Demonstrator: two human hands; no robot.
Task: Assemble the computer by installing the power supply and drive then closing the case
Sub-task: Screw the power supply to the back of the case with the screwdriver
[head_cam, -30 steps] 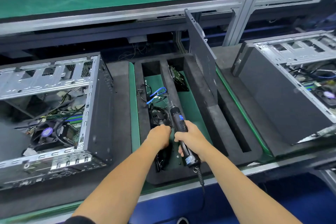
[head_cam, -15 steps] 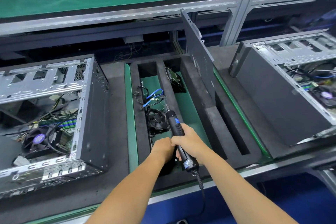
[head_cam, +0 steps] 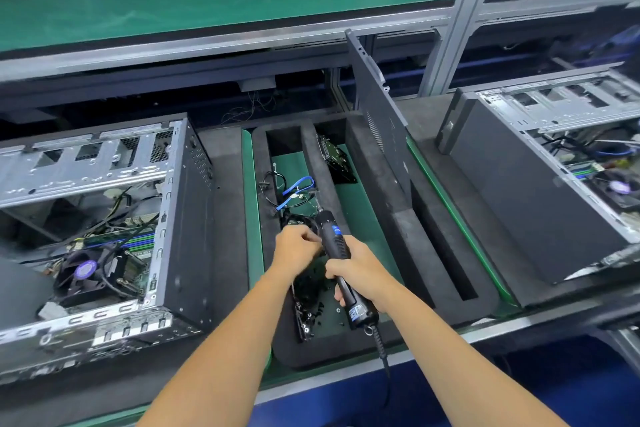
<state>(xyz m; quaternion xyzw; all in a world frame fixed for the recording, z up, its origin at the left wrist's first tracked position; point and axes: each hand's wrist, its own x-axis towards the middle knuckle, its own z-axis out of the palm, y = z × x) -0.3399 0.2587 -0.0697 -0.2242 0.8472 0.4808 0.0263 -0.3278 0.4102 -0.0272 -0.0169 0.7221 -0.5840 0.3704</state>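
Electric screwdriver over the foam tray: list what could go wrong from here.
1. The right hand grips the electric screwdriver right beside the left hand; a slip could jab fingers.
2. Its cord hangs over the bench edge and might snag.
3. Loose screws in the foam tray could scatter if knocked.

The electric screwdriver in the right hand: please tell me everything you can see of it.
The electric screwdriver is a slim black tool with a blue label near its front and a printed band at its rear, where a black cord leaves. It lies tilted, tip pointing away, above the foam tray. The right hand grips its middle; the left hand touches its side.
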